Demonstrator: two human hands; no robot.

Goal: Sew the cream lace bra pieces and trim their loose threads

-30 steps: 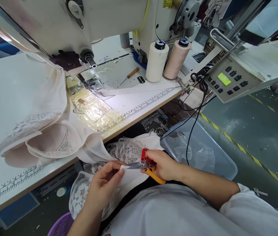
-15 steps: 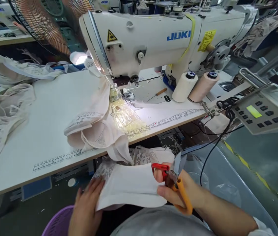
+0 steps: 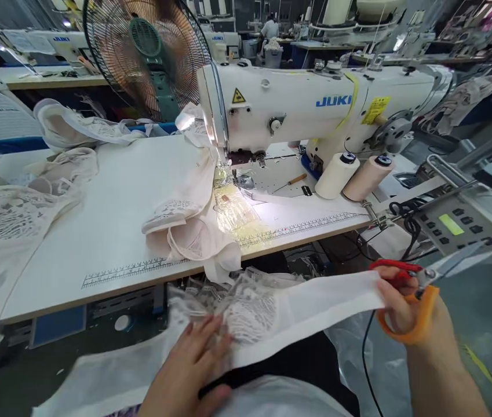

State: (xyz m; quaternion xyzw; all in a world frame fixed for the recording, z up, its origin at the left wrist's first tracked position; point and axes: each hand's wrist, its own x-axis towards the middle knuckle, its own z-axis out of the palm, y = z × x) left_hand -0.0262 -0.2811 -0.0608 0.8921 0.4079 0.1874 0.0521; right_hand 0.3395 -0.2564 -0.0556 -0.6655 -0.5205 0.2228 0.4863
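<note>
Over my lap (image 3: pixel 317 359), my right hand (image 3: pixel 402 304) pinches the lace-trimmed garment's (image 3: pixel 315 307) right end and grips scissors (image 3: pixel 427 278), my open left hand (image 3: pixel 193 360) touching lace (image 3: pixel 252 315); panels look joined, remaining work unclear.

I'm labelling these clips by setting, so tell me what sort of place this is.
Probably a garment sewing workshop: a JUKI sewing machine, two thread cones, and more machines behind.

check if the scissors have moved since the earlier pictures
Yes, rightward: the scissors were well left of the control panel, and now they overlap its lower edge in view.
</note>
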